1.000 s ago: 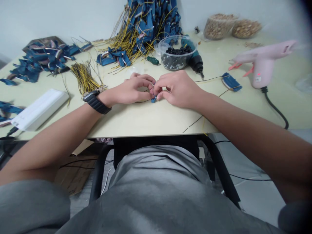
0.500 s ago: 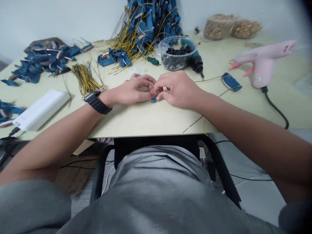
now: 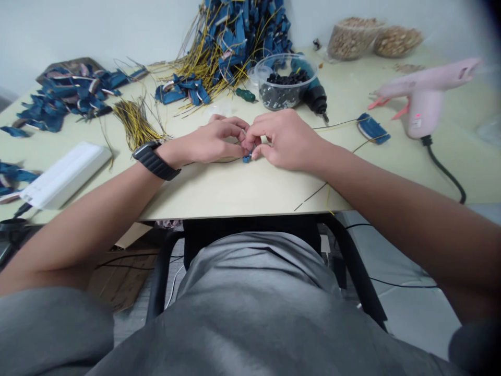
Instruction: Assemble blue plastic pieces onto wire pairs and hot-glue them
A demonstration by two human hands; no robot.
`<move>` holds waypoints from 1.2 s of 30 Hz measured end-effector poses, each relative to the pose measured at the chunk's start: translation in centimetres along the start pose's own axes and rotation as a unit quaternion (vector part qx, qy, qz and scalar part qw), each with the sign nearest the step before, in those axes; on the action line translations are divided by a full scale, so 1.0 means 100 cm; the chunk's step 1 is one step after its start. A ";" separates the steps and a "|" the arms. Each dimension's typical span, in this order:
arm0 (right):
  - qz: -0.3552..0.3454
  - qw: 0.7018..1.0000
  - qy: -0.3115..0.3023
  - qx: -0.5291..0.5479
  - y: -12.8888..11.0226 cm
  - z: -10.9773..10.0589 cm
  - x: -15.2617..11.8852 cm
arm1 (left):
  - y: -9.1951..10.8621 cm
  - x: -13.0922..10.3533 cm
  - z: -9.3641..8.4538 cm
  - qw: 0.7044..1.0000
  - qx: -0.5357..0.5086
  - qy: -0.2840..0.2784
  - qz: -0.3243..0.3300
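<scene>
My left hand [image 3: 219, 138] and my right hand [image 3: 279, 140] meet over the middle of the table, fingertips pinched together. Between them shows a small blue piece [image 3: 246, 157], mostly covered by the fingers, so its exact kind is unclear. A thin dark wire [image 3: 229, 161] runs out to the left beneath my left hand. Right of my right hand lies a blue piece with wires [image 3: 373, 129]; its black and yellow leads pass toward and under my right forearm. Loose wire ends [image 3: 310, 197] stick out near the table's front edge.
A clear tub of black parts [image 3: 284, 91] stands behind my hands, beside a power drill [image 3: 317, 99] and a green-handled tool [image 3: 245, 94]. Blue wired pieces [image 3: 246, 36] are heaped at the back. A pink glue gun [image 3: 425, 99] stands right, a white box [image 3: 66, 175] left.
Both hands stay joined around the small blue piece, with only slight finger movement. The whole view has shifted a little; the things on the table keep their places.
</scene>
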State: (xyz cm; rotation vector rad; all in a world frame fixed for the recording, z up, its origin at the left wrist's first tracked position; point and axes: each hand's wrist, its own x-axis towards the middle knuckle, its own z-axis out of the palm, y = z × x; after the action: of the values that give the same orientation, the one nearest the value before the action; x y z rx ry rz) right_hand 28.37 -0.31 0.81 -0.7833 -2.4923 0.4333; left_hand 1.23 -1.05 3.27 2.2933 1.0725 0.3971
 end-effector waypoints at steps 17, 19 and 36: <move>-0.023 1.000 0.021 0.002 0.002 0.005 -0.002 | -0.001 0.001 0.001 1.000 0.000 0.003 0.012; -0.027 0.999 0.021 0.004 0.004 0.006 -0.003 | -0.002 0.000 0.000 1.000 0.002 -0.001 0.019; -0.043 0.999 0.024 0.010 0.002 0.005 -0.004 | -0.015 0.000 0.002 0.999 0.005 0.027 0.019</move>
State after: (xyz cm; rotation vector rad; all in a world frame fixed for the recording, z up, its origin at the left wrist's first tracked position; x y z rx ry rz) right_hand 28.45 -0.45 0.16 -0.6681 -2.4624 0.4039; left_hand 0.35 -0.35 2.21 2.3275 1.0607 0.4709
